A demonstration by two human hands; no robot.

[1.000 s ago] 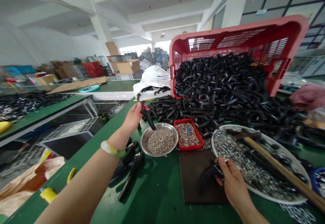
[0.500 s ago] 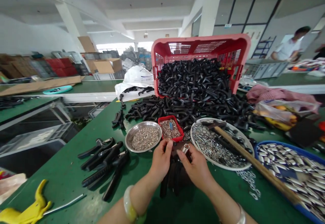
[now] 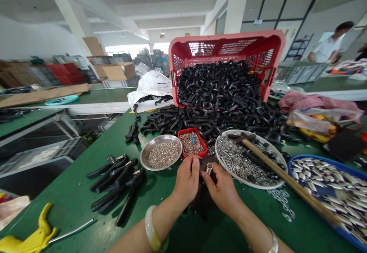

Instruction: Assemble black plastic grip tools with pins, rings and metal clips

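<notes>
My right hand (image 3: 223, 188) is closed, with a shiny metal coil spring (image 3: 209, 168) upright between its thumb and fingers. Close beside it, my left hand (image 3: 187, 180) pinches a dark piece, mostly hidden by the fingers, that looks like a black plastic clamp handle. Dark parts below and between the hands are hard to make out. Several black spring clamps (image 3: 130, 203) lie to the left on the green table (image 3: 77, 195). Just beyond the hands stand a red tray (image 3: 204, 152) of small metal pins and a steel bowl (image 3: 144, 161) of tiny metal pieces.
A pink-red crate (image 3: 229, 38) lies tipped, spilling black plastic parts (image 3: 218, 88). At right are a white plate (image 3: 219, 168) of hardware, a long-handled hammer (image 3: 289, 182) and a blue tray (image 3: 291, 163). A yellow trigger tool (image 3: 34, 235) lies front left. Another person (image 3: 327, 48) stands far right.
My left hand has moved slightly right, closer to my right hand. The spring stays in my right hand, and the view has shifted a little.
</notes>
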